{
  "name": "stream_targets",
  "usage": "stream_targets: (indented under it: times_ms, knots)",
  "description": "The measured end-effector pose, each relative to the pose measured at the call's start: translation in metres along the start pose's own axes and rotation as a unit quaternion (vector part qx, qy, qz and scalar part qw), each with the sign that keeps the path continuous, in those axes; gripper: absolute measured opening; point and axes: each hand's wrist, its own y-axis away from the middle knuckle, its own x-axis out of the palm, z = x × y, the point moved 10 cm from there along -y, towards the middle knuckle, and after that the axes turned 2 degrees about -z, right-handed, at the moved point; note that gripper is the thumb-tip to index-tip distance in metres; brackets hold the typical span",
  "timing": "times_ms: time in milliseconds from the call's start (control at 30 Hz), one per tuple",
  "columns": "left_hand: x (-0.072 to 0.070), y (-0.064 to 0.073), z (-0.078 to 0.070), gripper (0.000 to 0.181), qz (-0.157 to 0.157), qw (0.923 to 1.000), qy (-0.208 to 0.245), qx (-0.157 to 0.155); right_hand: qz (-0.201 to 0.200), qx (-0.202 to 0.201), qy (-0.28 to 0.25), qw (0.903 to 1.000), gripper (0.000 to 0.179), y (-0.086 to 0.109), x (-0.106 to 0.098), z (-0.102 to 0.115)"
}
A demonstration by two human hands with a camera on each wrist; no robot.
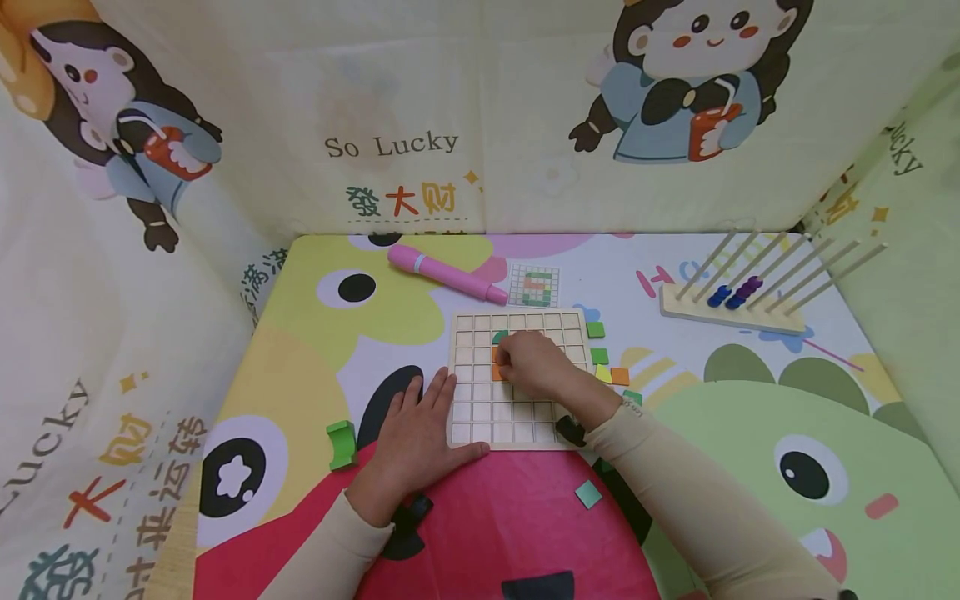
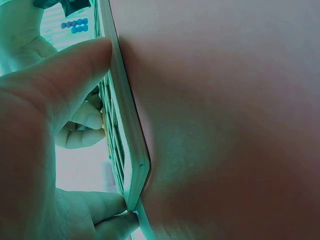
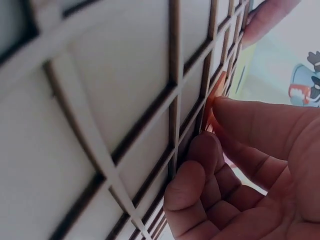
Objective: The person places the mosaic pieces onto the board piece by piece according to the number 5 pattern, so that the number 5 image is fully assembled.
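Note:
A square wooden grid board (image 1: pixel 480 412) lies on the patterned cloth in the head view. My left hand (image 1: pixel 416 433) is spread at its lower left corner, fingers along the left edge and thumb at the front edge. In the left wrist view the thumb (image 2: pixel 65 75) touches the board's rim (image 2: pixel 132 145). Over the board's middle, my right hand (image 1: pixel 536 365) pinches an orange tile (image 3: pixel 216 97) between thumb and index finger, at the grid's surface in the right wrist view. A green tile (image 1: pixel 500 337) sits in a cell just beyond the fingertips.
Right of the board lie green tiles (image 1: pixel 596 330), a yellow tile (image 1: pixel 603 373) and an orange one (image 1: pixel 620 377). A pink pen (image 1: pixel 448 275) and pattern card (image 1: pixel 534 285) lie behind. Also around are a bead rack (image 1: pixel 731 323), green curved block (image 1: pixel 342 444) and teal tile (image 1: pixel 588 495).

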Motion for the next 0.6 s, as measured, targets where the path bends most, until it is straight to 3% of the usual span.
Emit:
stream_targets:
  times_ms: [233, 467, 600]
  knots:
    - [0.001, 0.0, -0.002, 0.114, 0.001, 1.0, 0.003, 0.002, -0.004, 0.007, -0.019, 0.9998, 0.004, 0.006, -0.003, -0.004]
    - [0.002, 0.0, -0.002, 0.115, 0.004, 1.0, 0.007, -0.002, -0.037, -0.014, -0.077, 0.9963, 0.007, 0.029, -0.02, -0.03]
    - [0.003, 0.0, -0.001, 0.116, 0.004, 1.0, 0.008, -0.005, -0.046, 0.008, -0.084, 0.9953, 0.012, 0.043, -0.03, -0.051]
